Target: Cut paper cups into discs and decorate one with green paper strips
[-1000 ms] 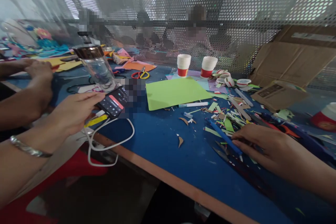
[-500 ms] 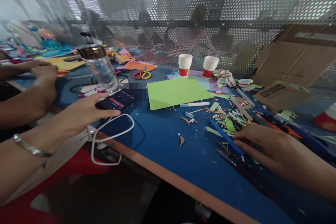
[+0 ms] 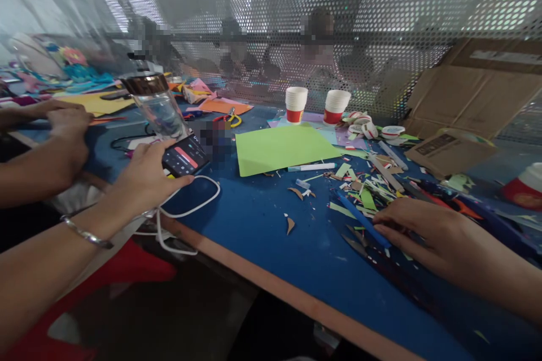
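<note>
My left hand [image 3: 148, 172] grips the left end of a dark smartphone [image 3: 186, 157], thumb along its lower edge and fingers over the top. The phone's lit screen faces up toward me. A white cable [image 3: 207, 211] loops below the phone and hangs over the table edge. Just behind stands a clear bottle [image 3: 158, 107] with a brown lid. On the right, my right hand [image 3: 423, 231] rests on the table with loosely curled fingers, thumb tip beside a blue pen-like tool [image 3: 359, 214]. Its farther fingers are partly hidden. Dark scissors [image 3: 364, 248] lie below that hand.
A green sheet [image 3: 283, 149] lies mid-table with a marker [image 3: 313, 167] before it. Behind are two paper-cup stacks [image 3: 295, 106]. Paper scraps [image 3: 364, 192], tape rolls [image 3: 368, 128] and cardboard [image 3: 474, 90] fill the right. Another person's hands [image 3: 70, 118] are at left.
My left hand has turned and its fingers reach farther over the phone. The phone has shifted slightly left and tilted, and the cable loop has moved. My right hand stays put.
</note>
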Demonstrator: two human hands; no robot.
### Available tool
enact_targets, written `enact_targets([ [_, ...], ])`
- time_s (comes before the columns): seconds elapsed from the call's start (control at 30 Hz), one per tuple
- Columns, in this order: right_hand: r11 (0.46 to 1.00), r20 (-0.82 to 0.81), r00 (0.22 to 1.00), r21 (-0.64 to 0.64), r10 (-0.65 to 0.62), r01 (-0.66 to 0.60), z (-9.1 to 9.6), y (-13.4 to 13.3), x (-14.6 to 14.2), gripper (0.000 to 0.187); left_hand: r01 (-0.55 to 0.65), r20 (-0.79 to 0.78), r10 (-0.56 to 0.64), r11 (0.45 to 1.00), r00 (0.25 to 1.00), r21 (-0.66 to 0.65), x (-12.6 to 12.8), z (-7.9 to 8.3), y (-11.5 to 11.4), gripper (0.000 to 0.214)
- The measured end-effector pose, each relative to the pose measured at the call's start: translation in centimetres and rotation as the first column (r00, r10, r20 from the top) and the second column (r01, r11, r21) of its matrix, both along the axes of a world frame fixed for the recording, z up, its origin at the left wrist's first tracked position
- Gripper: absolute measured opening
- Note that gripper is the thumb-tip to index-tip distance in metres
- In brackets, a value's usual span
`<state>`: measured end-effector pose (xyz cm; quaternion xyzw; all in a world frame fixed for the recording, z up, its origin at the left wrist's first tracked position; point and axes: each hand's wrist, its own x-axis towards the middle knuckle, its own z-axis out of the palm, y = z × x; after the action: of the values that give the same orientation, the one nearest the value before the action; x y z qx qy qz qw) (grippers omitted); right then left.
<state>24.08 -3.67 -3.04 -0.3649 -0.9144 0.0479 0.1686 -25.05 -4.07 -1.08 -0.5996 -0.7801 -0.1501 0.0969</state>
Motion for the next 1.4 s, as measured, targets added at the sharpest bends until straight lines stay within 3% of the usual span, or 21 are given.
enact_targets([
  [0.2, 0.999, 0.008, 1.000, -0.036, 0.009, -0.009, 0.3, 0.0, 0.0, 0.027, -0.002, -0.048, 0.003, 1.000, 0.999, 0.015, 0.8, 0.1, -0.5, 0.086],
  [0.47, 0.999, 0.006, 1.000, -0.037, 0.000, 0.000, 0.6, -0.1, -0.2, 0.031, 0.130, -0.075, -0.124, 0.989, 0.989, 0.071, 0.0, -0.1, -0.5, 0.083],
  [0.67, 0.996, 0.033, 0.999, -0.089, -0.016, 0.019, 0.3, -0.1, 0.1, 0.031, 0.119, -0.061, -0.115, 0.991, 0.992, 0.066, 0.5, 0.1, -0.7, 0.084],
  [0.93, 0.999, 0.016, 1.000, -0.053, -0.009, 0.010, 0.4, 0.0, -0.1, 0.031, 0.131, -0.091, -0.125, 0.989, 0.988, 0.066, 0.6, 0.1, -0.8, 0.083],
  [1.4, 0.999, -0.003, 1.000, -0.044, -0.015, 0.015, 0.7, -0.2, -0.3, 0.030, 0.229, -0.164, -0.222, 0.973, 0.961, 0.026, -3.0, 1.1, -0.5, 0.082],
])
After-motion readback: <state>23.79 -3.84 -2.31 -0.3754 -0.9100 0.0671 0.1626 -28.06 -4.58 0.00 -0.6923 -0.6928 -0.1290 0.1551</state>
